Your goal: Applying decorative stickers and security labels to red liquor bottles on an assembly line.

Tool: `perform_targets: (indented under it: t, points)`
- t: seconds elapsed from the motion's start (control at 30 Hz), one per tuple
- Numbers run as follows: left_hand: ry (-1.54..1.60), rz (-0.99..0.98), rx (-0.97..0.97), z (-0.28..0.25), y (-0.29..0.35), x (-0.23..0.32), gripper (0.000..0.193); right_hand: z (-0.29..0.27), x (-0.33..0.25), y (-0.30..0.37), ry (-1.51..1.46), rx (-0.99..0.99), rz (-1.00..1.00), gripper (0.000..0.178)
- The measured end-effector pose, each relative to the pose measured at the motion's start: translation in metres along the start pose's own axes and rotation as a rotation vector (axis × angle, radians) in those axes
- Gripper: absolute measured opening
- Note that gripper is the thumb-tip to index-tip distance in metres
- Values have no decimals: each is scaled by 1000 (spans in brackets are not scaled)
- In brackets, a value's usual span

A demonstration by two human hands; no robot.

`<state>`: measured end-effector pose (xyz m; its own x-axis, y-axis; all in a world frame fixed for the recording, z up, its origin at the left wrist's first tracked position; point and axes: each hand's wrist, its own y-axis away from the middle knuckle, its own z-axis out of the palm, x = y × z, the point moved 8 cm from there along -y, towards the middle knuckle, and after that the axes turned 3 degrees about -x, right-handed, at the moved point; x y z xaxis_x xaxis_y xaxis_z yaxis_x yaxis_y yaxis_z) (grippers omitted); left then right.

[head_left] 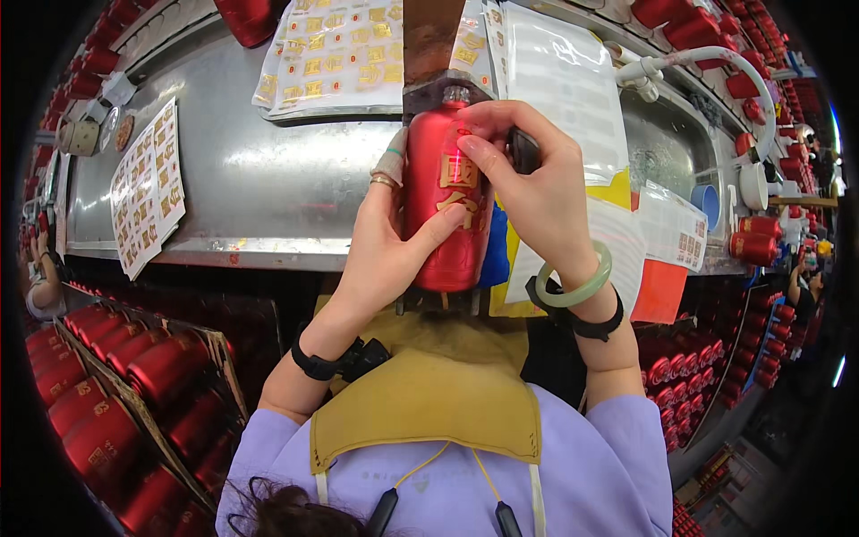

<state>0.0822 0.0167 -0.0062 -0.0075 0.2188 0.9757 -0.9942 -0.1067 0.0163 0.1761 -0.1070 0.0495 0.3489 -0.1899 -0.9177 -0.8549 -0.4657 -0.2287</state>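
Observation:
A glossy red bottle (436,170) with gold characters and a bare threaded neck lies in front of me, neck pointing away. My left hand (385,237) is wrapped round its left side, thumb across the lower gold character; one finger wears a wrapping and a ring. At the bottle's upper right, my right hand (532,166) has thumb and forefinger bent together against the shoulder, by a small red mark. A dark rounded object (523,150) shows under that palm; its kind is unclear. What the right fingertips pinch, if anything, is too small to tell.
Sheets of gold decals (335,58) lie on the metal counter (268,179), another decal sheet (150,188) at its left. Right are white sheets (568,89), a sink (667,134) and a curved pipe (716,54). Crates of red bottles (134,358) stand below left; more fill the right.

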Motion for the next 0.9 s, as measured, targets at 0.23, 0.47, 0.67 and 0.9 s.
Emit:
perform_targets:
  t: [0.23,0.47,0.67,0.9]
  points:
    - [73,-25,-8,1,1,2,86,0,-1,-1,3,-3,32,19]
    - [96,-35,-33,2,0,1,87,0,4,-2,-19,-13,54,20]
    - [77,-28,-18,3,2,5,88,-1,6,-2,-54,11,22,20]
    - [73,-29,-11,3,3,4,86,0,3,-2,-37,-13,55,20]
